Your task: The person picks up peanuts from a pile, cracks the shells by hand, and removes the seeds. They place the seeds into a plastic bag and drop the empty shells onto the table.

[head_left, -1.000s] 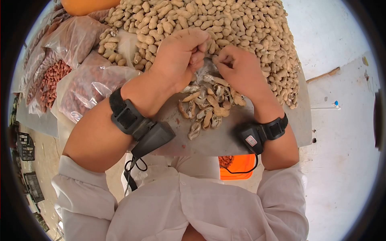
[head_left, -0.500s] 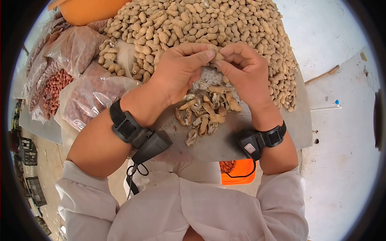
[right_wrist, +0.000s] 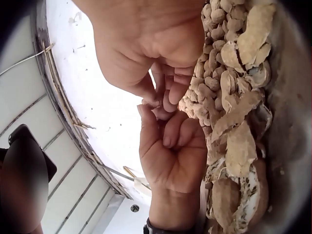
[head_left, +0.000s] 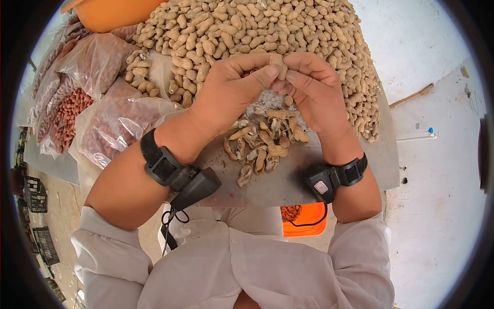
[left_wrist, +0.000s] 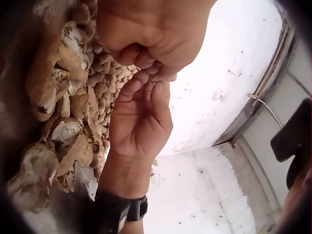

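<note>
In the head view a peanut in its shell (head_left: 279, 66) is pinched between both hands, in front of the large heap of unshelled peanuts (head_left: 231, 26). The left hand (head_left: 226, 87) grips it with thumb and forefinger, other fingers curled, and a bit of red shows by them. Thumb and fingers of the right hand (head_left: 316, 92) hold the other side. Below the hands lie split, empty shells (head_left: 265, 141) on the grey tabletop (head_left: 216, 154). The left wrist view shows the fingertips meeting, the peanut mostly hidden, with shells (left_wrist: 63, 126) beside them.
Clear bags of red kernels (head_left: 116, 121) stand at the left, with an orange bowl (head_left: 113, 15) behind. An orange container (head_left: 309, 226) with red kernels sits below the table's front edge. Black crates (head_left: 45, 244) are on the floor at far left.
Over the last second the hands have come together around a peanut near the heap. Since half a second ago they have barely moved, and the peanut shows more upright between the thumbs.
</note>
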The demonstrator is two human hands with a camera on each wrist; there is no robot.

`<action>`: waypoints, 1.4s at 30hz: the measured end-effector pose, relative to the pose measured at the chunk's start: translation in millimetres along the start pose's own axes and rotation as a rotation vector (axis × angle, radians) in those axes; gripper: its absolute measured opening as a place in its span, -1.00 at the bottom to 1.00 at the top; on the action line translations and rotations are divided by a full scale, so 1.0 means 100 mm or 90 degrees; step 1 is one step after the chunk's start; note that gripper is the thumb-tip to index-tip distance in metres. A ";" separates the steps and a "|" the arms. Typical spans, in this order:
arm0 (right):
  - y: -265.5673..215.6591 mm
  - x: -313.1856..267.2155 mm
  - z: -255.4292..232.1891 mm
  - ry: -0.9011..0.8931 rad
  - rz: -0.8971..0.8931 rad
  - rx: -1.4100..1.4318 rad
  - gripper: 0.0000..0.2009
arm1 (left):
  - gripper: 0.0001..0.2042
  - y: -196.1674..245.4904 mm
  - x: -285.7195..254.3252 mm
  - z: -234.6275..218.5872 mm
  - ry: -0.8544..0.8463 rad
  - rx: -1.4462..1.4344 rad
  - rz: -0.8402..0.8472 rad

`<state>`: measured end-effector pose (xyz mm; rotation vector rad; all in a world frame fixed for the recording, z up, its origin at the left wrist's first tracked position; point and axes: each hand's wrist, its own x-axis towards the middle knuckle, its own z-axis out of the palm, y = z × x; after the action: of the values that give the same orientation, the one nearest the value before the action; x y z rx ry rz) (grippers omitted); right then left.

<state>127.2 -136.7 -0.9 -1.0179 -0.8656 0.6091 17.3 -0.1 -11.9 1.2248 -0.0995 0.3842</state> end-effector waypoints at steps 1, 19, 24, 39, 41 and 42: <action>0.00 0.01 -0.02 -0.010 0.013 0.015 -0.84 | -0.78 -0.01 0.00 -0.02 -0.008 -0.026 -0.012; -0.01 -0.05 0.19 0.060 -0.050 -0.429 -0.88 | -0.79 -0.10 0.04 0.03 0.088 0.103 0.080; -0.01 -0.07 0.24 0.078 -0.046 -0.461 -0.88 | -0.83 -0.15 0.04 0.01 0.098 0.129 0.093; 0.04 -0.02 0.20 0.146 -0.030 -0.162 -0.85 | -0.82 -0.10 0.05 0.04 0.091 -0.147 -0.037; -0.02 -0.05 0.23 0.111 -0.081 -0.272 -0.85 | -0.83 -0.10 0.06 0.01 0.083 -0.194 -0.071; -0.03 -0.06 0.24 0.093 -0.107 -0.327 -0.85 | -0.83 -0.10 0.06 0.00 0.082 -0.211 -0.088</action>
<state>104.0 -131.4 6.3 -1.4151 -0.9891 0.1634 26.4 -1.9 -18.7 0.8720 0.0320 0.3103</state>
